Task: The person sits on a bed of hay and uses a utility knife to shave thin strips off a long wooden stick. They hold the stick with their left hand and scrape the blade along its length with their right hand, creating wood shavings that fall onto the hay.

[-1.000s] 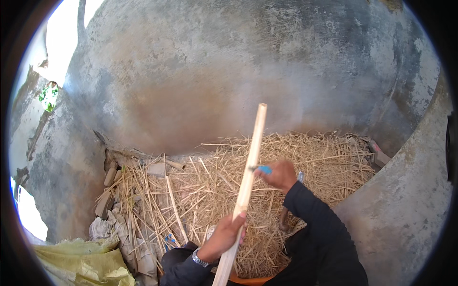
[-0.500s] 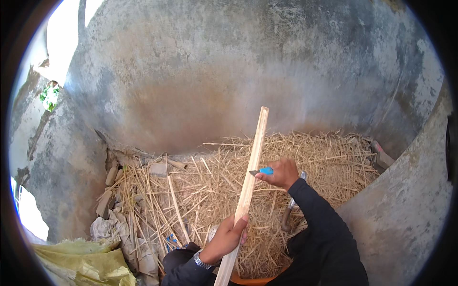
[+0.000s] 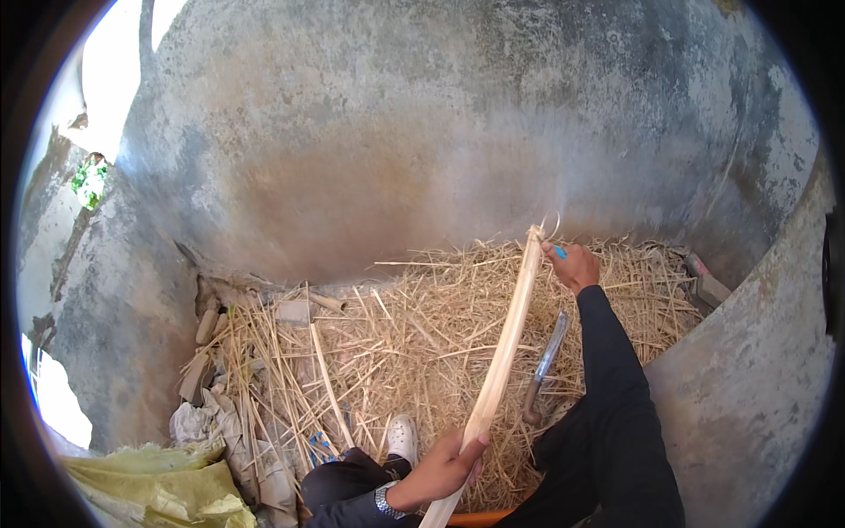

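My left hand (image 3: 442, 468), with a metal watch at its wrist, is closed round the lower part of a long pale bamboo strip (image 3: 505, 361). The strip slants up and away to the right, slightly bowed. At its far end my right hand (image 3: 578, 267) grips a small blue-handled knife (image 3: 560, 253), whose blade lies hidden at the strip's tip. A thin curled shaving (image 3: 554, 226) stands off that tip. Below my right forearm, a larger knife (image 3: 548, 352) with a brown hooked handle rests on the shavings.
Dry shavings (image 3: 422, 352) cover much of the ground up to a grey concrete wall (image 3: 396, 158). Loose sticks (image 3: 273, 378) lie at the left beside a yellow-green sack (image 3: 167, 488). My foot in a white shoe (image 3: 402, 437) and an orange edge (image 3: 480, 519) show near the bottom.
My right hand has slid the small knife up and right to the strip's far end, where a curl now shows. The strip has swung right and lower; my left hand moved slightly down and right.
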The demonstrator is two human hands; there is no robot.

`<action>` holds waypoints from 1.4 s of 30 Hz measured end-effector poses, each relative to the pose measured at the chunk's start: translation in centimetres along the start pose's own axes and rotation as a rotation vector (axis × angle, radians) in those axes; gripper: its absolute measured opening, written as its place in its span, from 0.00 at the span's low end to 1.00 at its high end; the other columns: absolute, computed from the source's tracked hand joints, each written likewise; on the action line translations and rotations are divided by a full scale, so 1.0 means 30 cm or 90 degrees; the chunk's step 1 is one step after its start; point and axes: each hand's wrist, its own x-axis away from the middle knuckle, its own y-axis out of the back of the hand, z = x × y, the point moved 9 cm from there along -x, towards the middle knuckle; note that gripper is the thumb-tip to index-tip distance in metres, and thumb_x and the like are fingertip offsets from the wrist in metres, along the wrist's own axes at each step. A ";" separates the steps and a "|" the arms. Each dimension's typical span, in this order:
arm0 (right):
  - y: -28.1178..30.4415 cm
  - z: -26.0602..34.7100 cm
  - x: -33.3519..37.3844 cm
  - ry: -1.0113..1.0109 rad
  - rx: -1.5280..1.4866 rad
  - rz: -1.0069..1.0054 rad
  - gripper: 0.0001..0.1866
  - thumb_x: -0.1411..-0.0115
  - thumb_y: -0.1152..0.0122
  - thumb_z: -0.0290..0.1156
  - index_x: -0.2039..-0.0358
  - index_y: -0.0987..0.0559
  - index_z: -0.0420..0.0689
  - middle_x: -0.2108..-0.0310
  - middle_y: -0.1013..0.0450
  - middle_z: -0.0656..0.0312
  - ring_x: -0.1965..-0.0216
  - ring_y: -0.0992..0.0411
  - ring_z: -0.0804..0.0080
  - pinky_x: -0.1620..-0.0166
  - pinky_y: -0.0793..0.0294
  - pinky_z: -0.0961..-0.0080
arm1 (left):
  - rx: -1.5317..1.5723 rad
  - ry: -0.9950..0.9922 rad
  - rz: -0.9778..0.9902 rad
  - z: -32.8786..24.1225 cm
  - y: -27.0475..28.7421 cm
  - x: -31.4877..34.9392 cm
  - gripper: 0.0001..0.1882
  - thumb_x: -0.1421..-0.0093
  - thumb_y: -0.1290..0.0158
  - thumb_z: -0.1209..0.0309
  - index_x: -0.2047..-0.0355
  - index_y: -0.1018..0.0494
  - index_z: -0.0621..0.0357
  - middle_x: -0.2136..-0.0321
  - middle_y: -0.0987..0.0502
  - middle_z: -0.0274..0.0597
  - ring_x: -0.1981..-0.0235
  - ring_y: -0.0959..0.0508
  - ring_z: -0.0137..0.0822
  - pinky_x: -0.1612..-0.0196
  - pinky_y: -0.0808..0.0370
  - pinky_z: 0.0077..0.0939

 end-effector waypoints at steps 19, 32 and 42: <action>0.084 0.497 0.390 0.301 -0.257 0.259 0.38 0.47 0.48 0.69 0.91 0.28 0.44 0.92 0.36 0.57 0.89 0.35 0.61 0.80 0.36 0.64 | 0.061 -0.025 -0.135 0.011 0.171 -0.027 0.16 0.31 0.58 0.59 0.67 0.34 0.60 0.83 0.32 0.33 0.84 0.31 0.23 0.79 0.33 0.19; 0.126 0.568 0.396 0.369 -0.132 0.071 0.38 0.54 0.47 0.74 0.93 0.27 0.48 0.94 0.36 0.60 0.90 0.33 0.62 0.84 0.37 0.66 | 0.008 -0.073 -0.132 -0.051 0.151 -0.016 0.14 0.31 0.58 0.60 0.66 0.36 0.59 0.83 0.33 0.32 0.84 0.32 0.22 0.80 0.34 0.17; 0.057 0.451 0.266 0.207 -0.102 0.105 0.42 0.51 0.55 0.77 0.93 0.27 0.47 0.96 0.39 0.64 0.92 0.36 0.71 0.86 0.38 0.70 | 0.002 -0.076 -0.110 -0.042 0.103 0.020 0.15 0.31 0.57 0.60 0.67 0.36 0.59 0.84 0.33 0.32 0.84 0.31 0.23 0.80 0.34 0.18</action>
